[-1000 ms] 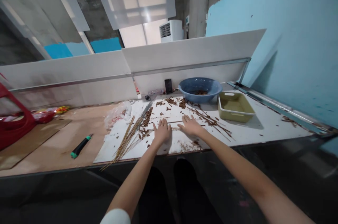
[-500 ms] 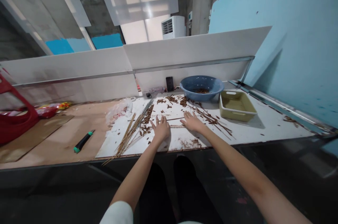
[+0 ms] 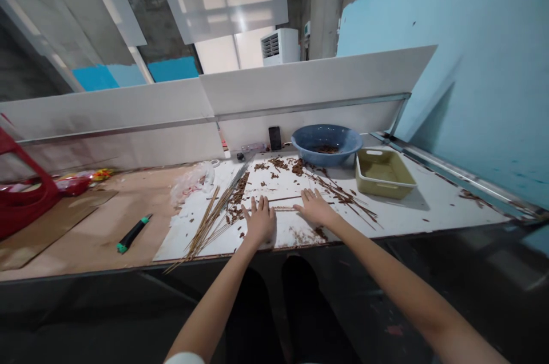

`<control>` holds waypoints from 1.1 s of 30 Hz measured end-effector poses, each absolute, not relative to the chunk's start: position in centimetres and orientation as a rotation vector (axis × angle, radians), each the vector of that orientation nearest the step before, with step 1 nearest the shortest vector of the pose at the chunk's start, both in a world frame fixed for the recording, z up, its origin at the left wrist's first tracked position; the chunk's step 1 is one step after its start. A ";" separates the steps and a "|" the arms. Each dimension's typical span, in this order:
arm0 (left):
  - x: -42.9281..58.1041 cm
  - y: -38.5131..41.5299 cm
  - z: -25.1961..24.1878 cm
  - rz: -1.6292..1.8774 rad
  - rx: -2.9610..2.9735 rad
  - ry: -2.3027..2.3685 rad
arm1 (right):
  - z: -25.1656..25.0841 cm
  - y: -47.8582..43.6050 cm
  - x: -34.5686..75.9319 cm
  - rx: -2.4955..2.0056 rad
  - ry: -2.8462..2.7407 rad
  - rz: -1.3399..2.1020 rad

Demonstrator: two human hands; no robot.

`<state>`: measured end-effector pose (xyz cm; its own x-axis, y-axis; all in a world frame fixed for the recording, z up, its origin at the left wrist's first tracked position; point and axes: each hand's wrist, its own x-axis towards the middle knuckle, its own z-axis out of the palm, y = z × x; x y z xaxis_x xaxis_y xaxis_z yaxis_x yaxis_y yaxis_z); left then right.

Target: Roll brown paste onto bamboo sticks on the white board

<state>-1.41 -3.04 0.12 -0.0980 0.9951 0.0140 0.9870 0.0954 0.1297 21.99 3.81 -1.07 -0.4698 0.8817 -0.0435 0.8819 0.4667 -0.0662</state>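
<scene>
Both palms face down on the white board [image 3: 240, 244]. My left hand [image 3: 260, 221] lies flat with its fingers spread, and my right hand [image 3: 316, 208] rests flat a little to its right. A thin dark brown stick [image 3: 285, 198] runs between the two hands, its ends partly under or beside the fingers. Just nearer to me is a paler stick [image 3: 286, 209]. Left of my left hand lies a bundle of thin bare sticks [image 3: 210, 215]. Several brown-coated sticks [image 3: 349, 198] lie to the right of my right hand. Small brown pieces [image 3: 278, 163] are scattered beyond the hands.
A blue basin [image 3: 300, 149] with brown bits inside stands at the back, beside an olive plastic basket [image 3: 381, 186]. A dark phone [image 3: 275, 138] leans on the back panel. At left are a green-and-black cutter [image 3: 134, 234], a clear plastic bag [image 3: 193, 181] and a red chair [image 3: 30, 192].
My left hand has slid slightly toward me, and my right hand has shifted slightly the same way. The brown stick is still between them. The view has tilted a little.
</scene>
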 end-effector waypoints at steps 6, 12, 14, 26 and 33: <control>-1.5 -3.5 0.0 0.112 2.042 2.271 | -1.4 3.4 22.6 1.543 2.726 -0.123; -1.1 -3.4 0.7 0.113 2.022 2.325 | -1.4 2.7 22.3 1.696 2.693 -0.143; -1.6 -4.5 0.0 0.110 2.059 2.317 | -2.3 1.7 22.9 1.638 2.720 -0.158; -2.1 -5.0 0.2 0.078 2.049 2.360 | -2.3 2.3 23.7 1.563 2.750 -0.200; -3.0 -2.6 0.7 0.111 2.128 2.347 | -0.3 3.7 23.5 1.436 2.765 -0.089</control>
